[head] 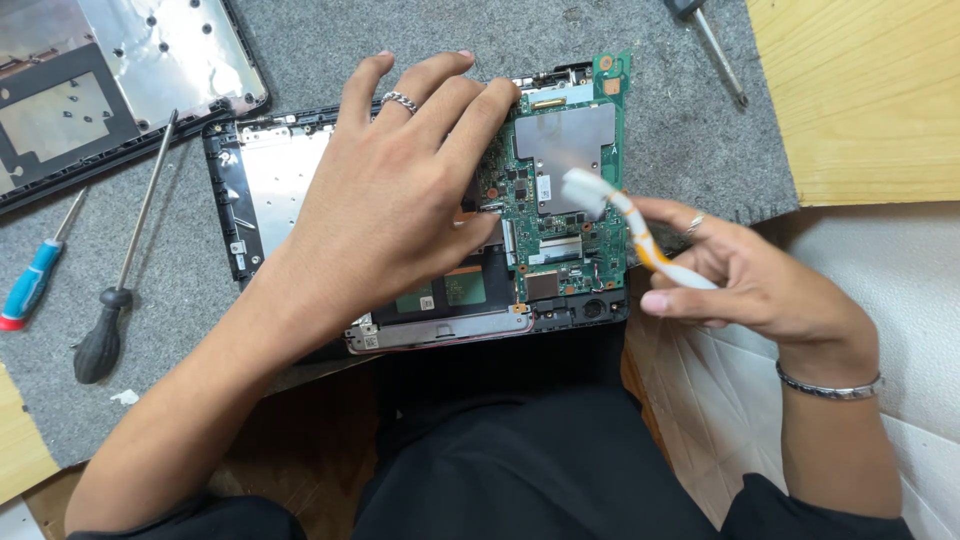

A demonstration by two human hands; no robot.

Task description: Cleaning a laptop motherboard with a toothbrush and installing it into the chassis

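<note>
The left hand [400, 200] lies flat and open, fingers spread, pressing on the opened laptop base [290, 180] that sits on a grey felt mat [180, 330] over the counter. Its fingertips reach the green circuit board [570, 190] in the base's right half. The right hand [745, 280] is closed around a white and orange toothbrush [625, 215], its head just above the board. Left of the base lie a black-handled screwdriver [110, 310] and a blue one [35, 280]

circuit board [565, 190]: green | brush [640, 235]: white and orange | mat [400, 30]: grey | screwdriver [30, 285]: blue, red tip | trousers [520, 460]: black
</note>
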